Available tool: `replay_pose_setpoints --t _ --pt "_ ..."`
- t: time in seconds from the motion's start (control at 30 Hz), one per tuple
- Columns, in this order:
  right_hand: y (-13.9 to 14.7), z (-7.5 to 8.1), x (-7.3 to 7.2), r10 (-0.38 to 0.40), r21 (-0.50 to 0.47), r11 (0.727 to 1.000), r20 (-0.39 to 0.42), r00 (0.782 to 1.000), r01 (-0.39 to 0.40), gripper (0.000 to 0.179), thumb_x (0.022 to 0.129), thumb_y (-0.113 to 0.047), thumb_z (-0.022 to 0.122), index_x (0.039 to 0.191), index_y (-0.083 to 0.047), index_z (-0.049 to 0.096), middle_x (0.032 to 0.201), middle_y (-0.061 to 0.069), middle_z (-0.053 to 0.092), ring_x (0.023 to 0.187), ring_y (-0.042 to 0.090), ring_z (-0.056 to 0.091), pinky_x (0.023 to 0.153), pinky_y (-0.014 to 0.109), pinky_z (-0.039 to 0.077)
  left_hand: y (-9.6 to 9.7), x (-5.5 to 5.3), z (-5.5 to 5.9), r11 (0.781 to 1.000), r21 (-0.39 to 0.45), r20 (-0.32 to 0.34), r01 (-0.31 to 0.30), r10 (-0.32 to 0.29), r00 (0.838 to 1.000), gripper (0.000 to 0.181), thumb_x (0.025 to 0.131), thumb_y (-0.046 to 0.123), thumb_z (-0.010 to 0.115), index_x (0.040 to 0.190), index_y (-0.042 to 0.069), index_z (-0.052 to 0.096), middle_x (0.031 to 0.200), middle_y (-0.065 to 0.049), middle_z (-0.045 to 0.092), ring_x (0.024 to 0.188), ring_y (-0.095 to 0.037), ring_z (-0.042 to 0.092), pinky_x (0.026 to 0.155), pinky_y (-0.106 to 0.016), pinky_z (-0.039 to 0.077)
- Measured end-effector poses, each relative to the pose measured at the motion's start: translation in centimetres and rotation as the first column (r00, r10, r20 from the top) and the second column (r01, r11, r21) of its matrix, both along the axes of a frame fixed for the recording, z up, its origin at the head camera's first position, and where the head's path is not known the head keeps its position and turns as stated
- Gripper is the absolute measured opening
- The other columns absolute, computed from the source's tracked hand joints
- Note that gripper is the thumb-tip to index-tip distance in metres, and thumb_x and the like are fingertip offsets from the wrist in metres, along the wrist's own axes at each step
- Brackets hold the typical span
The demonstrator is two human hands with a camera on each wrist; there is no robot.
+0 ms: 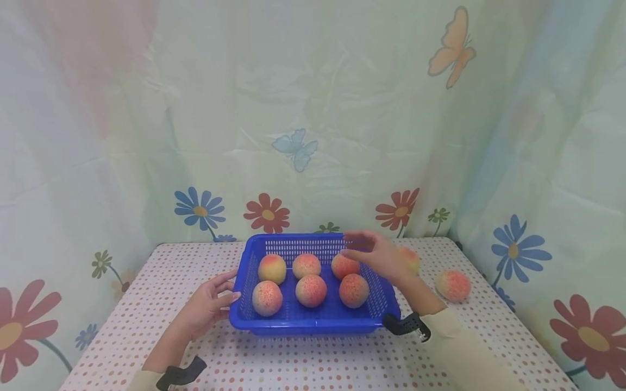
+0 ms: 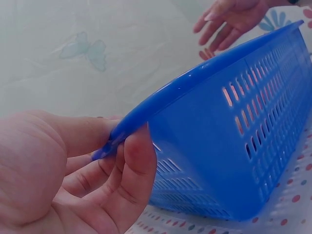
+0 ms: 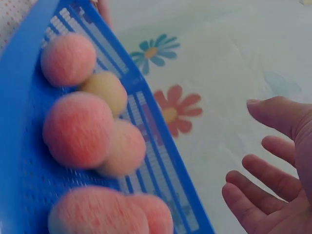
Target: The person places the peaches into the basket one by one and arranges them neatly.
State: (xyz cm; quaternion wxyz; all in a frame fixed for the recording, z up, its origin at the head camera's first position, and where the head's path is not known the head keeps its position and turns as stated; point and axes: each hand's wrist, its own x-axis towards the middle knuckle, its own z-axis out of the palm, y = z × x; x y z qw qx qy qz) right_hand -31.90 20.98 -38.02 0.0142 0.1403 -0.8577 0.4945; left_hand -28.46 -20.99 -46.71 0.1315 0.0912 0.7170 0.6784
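A blue plastic basket (image 1: 313,324) with slotted walls stands on the table, several red-and-yellow peaches (image 1: 311,291) in two rows inside it. At its left end my left hand (image 1: 211,304) pinches the rim, thumb on top and fingers curled beneath, as the left wrist view shows. My right hand (image 1: 374,254) is over the basket's back right part, above a peach (image 1: 344,267), its fingers spread and relaxed with nothing between them. In the right wrist view the right hand (image 3: 273,165) appears apart from the peaches (image 3: 78,130).
To the right of the basket lie two more peaches, one (image 1: 454,285) near the table's right edge and one (image 1: 409,259) partly behind my right forearm. A dotted cloth covers the table (image 1: 195,260). A curtain (image 1: 313,108) with flowers and butterflies encloses the back and sides.
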Motion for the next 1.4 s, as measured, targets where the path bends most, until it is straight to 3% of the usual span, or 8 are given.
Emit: replay_pose_setpoints --t 0.23,0.43,0.67,0.8,1.03,1.27,1.4 --pt "5.2 -1.5 -1.2 -0.138 0.119 0.981 -0.132 0.982 0.154 0.059 0.097 -0.044 0.070 0.142 -0.008 0.059 0.139 0.018 0.064 0.126 0.040 0.063 0.102 0.057 0.055 -0.1 -0.2 -0.1 1.000 0.015 0.001 -0.003 0.003 1.000 0.074 0.098 0.018 0.069 0.160 0.010 0.030 0.125 -0.020 0.059 0.100 -0.021 0.070 0.086 -0.040 0.064" --pt "8.6 -3.4 -2.2 -0.247 0.154 0.951 -0.146 0.958 0.268 0.060 0.099 -0.047 0.065 0.143 -0.007 0.058 0.143 0.020 0.060 0.130 0.041 0.060 0.104 0.056 0.054 -0.1 -0.3 -0.4 1.000 0.018 -0.003 0.003 -0.002 1.000 0.076 0.098 0.020 0.071 0.160 0.010 0.030 0.125 -0.019 0.060 0.102 -0.022 0.070 0.087 -0.041 0.064" --pt "10.5 -4.9 -3.4 -0.336 0.217 0.903 -0.182 0.924 0.371 0.057 0.099 -0.044 0.067 0.139 -0.004 0.060 0.147 0.025 0.055 0.136 0.047 0.051 0.111 0.060 0.047 -0.1 -0.4 -0.6 1.000 0.012 -0.007 0.004 -0.004 1.000 0.076 0.097 0.022 0.071 0.160 0.010 0.030 0.122 -0.017 0.061 0.102 -0.023 0.071 0.086 -0.041 0.064" --pt "11.4 -5.9 -4.2 -0.349 0.252 0.892 -0.147 0.925 0.376 0.055 0.098 -0.037 0.069 0.139 -0.003 0.059 0.148 0.027 0.052 0.136 0.048 0.049 0.110 0.064 0.045 0.0 -0.4 -0.6 1.000 0.018 -0.005 0.008 -0.008 1.000 0.076 0.098 0.021 0.071 0.160 0.011 0.030 0.120 -0.014 0.062 0.103 -0.024 0.071 0.087 -0.042 0.064" --pt "12.3 -7.2 -5.0 -0.388 0.322 0.869 -0.031 0.921 0.377 0.072 0.094 -0.046 0.072 0.149 -0.005 0.050 0.157 0.031 0.038 0.139 0.053 0.041 0.108 0.070 0.042 0.1 -0.5 -0.5 1.000 0.006 -0.017 0.006 -0.006 1.000 0.074 0.098 0.020 0.070 0.160 0.010 0.030 0.117 -0.013 0.062 0.103 -0.025 0.071 0.087 -0.042 0.064" --pt "12.4 -7.8 -5.3 -0.392 0.386 0.863 0.102 0.914 0.327 0.083 0.093 -0.038 0.072 0.159 -0.006 0.032 0.162 0.031 0.029 0.140 0.055 0.036 0.110 0.074 0.036 0.0 -0.4 -0.4 1.000 0.006 -0.014 0.009 -0.009 1.000 0.073 0.099 0.018 0.068 0.160 0.009 0.029 0.115 -0.009 0.063 0.103 -0.025 0.071 0.087 -0.042 0.064" --pt "12.4 -7.8 -5.5 -0.400 0.390 0.861 0.123 0.908 0.327 0.084 0.093 -0.033 0.071 0.160 -0.005 0.029 0.159 0.035 0.031 0.137 0.056 0.037 0.109 0.075 0.036 -0.1 -0.4 -0.4 1.000 0.004 -0.012 0.007 -0.007 1.000 0.072 0.100 0.016 0.067 0.160 0.009 0.029 0.115 -0.009 0.063 0.103 -0.025 0.071 0.087 -0.042 0.064"
